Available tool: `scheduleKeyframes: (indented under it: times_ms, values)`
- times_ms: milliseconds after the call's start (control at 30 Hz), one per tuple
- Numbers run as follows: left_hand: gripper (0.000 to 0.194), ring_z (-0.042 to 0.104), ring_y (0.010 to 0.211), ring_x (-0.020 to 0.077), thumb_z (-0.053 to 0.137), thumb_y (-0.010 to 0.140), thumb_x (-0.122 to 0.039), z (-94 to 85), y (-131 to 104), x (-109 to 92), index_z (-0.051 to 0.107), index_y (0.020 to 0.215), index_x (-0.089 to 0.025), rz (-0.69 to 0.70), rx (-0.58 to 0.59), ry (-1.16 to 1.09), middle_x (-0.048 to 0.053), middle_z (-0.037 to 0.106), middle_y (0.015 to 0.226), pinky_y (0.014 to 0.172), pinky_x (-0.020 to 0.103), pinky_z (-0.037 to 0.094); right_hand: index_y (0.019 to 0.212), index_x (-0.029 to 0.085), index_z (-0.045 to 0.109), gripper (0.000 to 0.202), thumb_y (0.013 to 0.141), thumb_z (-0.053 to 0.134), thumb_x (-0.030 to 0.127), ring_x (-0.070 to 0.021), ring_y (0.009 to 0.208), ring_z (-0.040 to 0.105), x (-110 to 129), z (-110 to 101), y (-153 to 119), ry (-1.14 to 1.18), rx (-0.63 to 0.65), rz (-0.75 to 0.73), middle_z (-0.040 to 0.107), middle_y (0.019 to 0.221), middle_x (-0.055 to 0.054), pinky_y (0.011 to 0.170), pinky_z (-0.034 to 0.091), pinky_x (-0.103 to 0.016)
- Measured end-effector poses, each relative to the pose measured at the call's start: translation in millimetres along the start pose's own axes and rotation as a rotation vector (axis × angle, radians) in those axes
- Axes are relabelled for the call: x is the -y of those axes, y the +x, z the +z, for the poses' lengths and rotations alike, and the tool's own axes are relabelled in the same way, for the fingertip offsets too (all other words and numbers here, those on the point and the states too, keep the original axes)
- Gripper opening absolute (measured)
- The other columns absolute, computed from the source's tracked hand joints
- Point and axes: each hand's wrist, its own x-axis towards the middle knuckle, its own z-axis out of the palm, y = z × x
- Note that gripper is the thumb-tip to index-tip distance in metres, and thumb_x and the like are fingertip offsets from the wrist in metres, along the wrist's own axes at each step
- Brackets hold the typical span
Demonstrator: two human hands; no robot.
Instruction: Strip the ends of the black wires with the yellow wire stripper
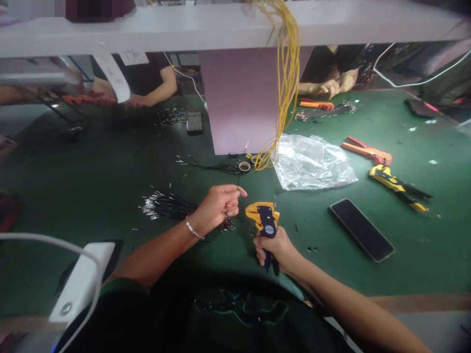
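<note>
My left hand (pixel 220 203) is closed in a pinch on a thin black wire (pixel 239 182), which sticks up from the fingertips. Under and beside that wrist lies a bundle of short black wires (pixel 171 206) with shiny tips. My right hand (pixel 275 247) is wrapped round the grips of a yellow and dark blue wire stripper (pixel 265 218). Its head points up, a little to the right of my left fingers and apart from the wire. A few loose black wires (pixel 213 166) and a small roll of tape (pixel 244 167) lie farther back.
Yellow wires (pixel 289 73) hang from the shelf (pixel 235 34) beside a clear plastic bag (pixel 312 162). Right lie orange pliers (pixel 368 151), a yellow-black tool (pixel 399 187) and a phone (pixel 361 229). A white power strip (pixel 83 282) lies left. Other people's hands (pixel 331 88) work across the table.
</note>
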Motion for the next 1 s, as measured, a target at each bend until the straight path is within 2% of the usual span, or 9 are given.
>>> scheduleKeyframes:
  times_ms: [100,267,433,533,633,667,733,833,1000]
  values:
    - [0.007,0.024,0.038,0.0023,0.062,0.081,-0.014,-1.1,-0.4,-1.2,0.065,0.077,-0.009,0.027,-0.017,-0.004,-0.01,0.029,0.044,0.042,0.018,0.024,0.052,0.019,0.053,0.017,0.064,0.064,0.018,-0.0104,0.028,0.045,0.0,-3.4,3.3,-0.051,-0.002,-0.027,0.052,0.032,0.004,0.035,0.039,-0.023]
    - [0.006,0.023,0.038,0.0019,0.061,0.082,-0.015,-5.9,4.5,-4.8,0.064,0.081,-0.009,0.055,-0.002,-0.049,-0.009,0.032,0.046,0.043,0.018,0.028,0.056,0.019,0.054,0.013,0.064,0.064,0.018,-0.0117,0.029,0.048,0.0,-9.1,0.4,-0.01,0.111,0.014,0.054,0.034,0.004,0.035,0.04,-0.024]
    - [0.019,0.052,0.049,0.0102,0.06,0.087,-0.029,-10.0,3.4,-17.4,0.065,0.092,-0.011,0.12,-0.006,0.111,0.0,0.058,0.059,0.059,0.029,0.051,0.06,0.019,0.054,0.01,0.061,0.064,0.017,-0.0116,0.028,0.048,8.7,-12.6,1.4,0.021,0.137,-0.007,0.055,0.034,0.005,0.035,0.04,-0.023]
    - [0.027,0.059,0.053,0.0141,0.06,0.087,-0.035,-16.2,0.4,-28.1,0.066,0.076,-0.011,0.165,-0.18,0.454,0.006,0.063,0.062,0.054,0.026,0.048,0.06,0.02,0.053,0.012,0.06,0.066,0.019,-0.0116,0.029,0.048,11.3,-16.1,3.6,0.021,0.128,-0.017,0.054,0.033,0.006,0.035,0.041,-0.024]
    - [0.032,0.049,0.047,0.0106,0.062,0.086,-0.032,-16.1,-9.4,-34.3,0.063,0.059,-0.015,0.461,-0.422,0.778,0.0,0.054,0.048,0.051,0.023,0.04,0.061,0.02,0.052,0.016,0.06,0.068,0.021,-0.0123,0.029,0.049,8.2,-19.9,3.2,-0.002,0.147,-0.019,0.054,0.033,0.006,0.035,0.042,-0.024]
    - [0.03,0.05,0.051,0.0113,0.062,0.085,-0.03,-13.5,-14.3,-34.7,0.064,0.059,-0.016,0.576,-0.452,0.83,0.0,0.055,0.051,0.057,0.023,0.042,0.062,0.021,0.051,0.018,0.06,0.069,0.022,-0.0128,0.029,0.049,5.7,-21.0,2.3,-0.013,0.154,-0.014,0.054,0.033,0.006,0.036,0.042,-0.025]
    - [0.014,0.06,0.074,0.0159,0.061,0.086,-0.022,-5.6,-23.3,-32.8,0.071,0.078,-0.018,0.735,-0.31,0.951,0.005,0.068,0.076,0.075,0.027,0.046,0.065,0.021,0.052,0.021,0.062,0.072,0.026,-0.0136,0.029,0.049,-0.1,-23.0,0.0,-0.016,0.135,-0.014,0.054,0.034,0.006,0.037,0.044,-0.026]
    - [0.023,0.061,0.103,0.0217,0.051,0.09,-0.015,4.8,-28.4,-25.9,0.072,0.099,-0.018,0.77,0.049,1.089,0.012,0.071,0.1,0.095,0.034,0.042,0.067,0.02,0.053,0.024,0.066,0.075,0.03,-0.0135,0.031,0.05,-7.1,-25.8,-3.1,-0.021,0.086,-0.046,0.054,0.036,0.005,0.039,0.044,-0.027]
    - [0.023,0.064,0.082,0.021,0.052,0.092,-0.022,3.9,-25.0,-15.0,0.071,0.103,-0.019,0.633,0.21,1.266,0.009,0.072,0.084,0.083,0.033,0.046,0.067,0.02,0.056,0.028,0.066,0.078,0.037,-0.0171,0.032,0.051,-7.4,-26.3,-6.7,-0.053,0.052,-0.049,0.053,0.035,0.004,0.038,0.044,-0.031]
